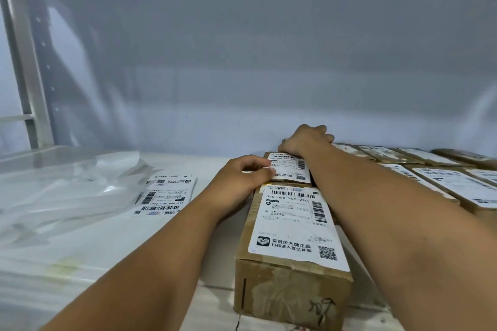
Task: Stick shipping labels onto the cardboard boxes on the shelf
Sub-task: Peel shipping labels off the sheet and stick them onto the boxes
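Shipping label (290, 168) lies atop the cardboard box (266, 156) just behind the near labelled box (290, 295). The left hand (236, 183) pinches the label's left edge between thumb and forefinger. The right hand (306, 140) grips the cardboard box's far end. Loose labels (166, 196) lie left of the near box.

Crumpled clear plastic sheets (61, 191) lie at the left. Behind stands a pale grey back panel (242, 62), beside a perforated white metal upright (24, 62).
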{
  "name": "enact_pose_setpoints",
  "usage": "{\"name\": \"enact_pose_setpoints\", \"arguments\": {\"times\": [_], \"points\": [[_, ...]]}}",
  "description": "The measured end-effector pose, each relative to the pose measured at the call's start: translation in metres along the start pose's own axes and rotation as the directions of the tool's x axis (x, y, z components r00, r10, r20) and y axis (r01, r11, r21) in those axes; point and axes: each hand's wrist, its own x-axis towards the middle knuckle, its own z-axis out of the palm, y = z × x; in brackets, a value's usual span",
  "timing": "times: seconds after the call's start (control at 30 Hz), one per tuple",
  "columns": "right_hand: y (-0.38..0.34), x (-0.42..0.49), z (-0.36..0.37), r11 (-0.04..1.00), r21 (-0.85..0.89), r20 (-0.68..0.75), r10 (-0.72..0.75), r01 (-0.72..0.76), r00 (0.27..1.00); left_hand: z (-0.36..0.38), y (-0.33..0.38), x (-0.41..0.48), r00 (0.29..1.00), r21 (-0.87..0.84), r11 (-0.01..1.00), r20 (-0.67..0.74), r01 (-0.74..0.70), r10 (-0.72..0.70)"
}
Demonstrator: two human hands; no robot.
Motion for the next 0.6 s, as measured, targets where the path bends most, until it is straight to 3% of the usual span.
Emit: {"name": "enact_pose_setpoints", "arguments": {"times": [0.37, 0.6], "points": [[0.001, -0.007, -0.012, 0.973, 0.231, -0.208, 0.049, 0.001, 0.977, 0.001, 0.001, -0.002, 1.000, -0.017, 1.000, 0.013, 0.006, -0.005], [-0.002, -0.005, -0.030, 0.869, 0.495, -0.173, 0.090, 0.008, 0.981, -0.001, 0.001, -0.002, 1.000, 0.111, 0.994, 0.011, -0.022, 0.021]]}}
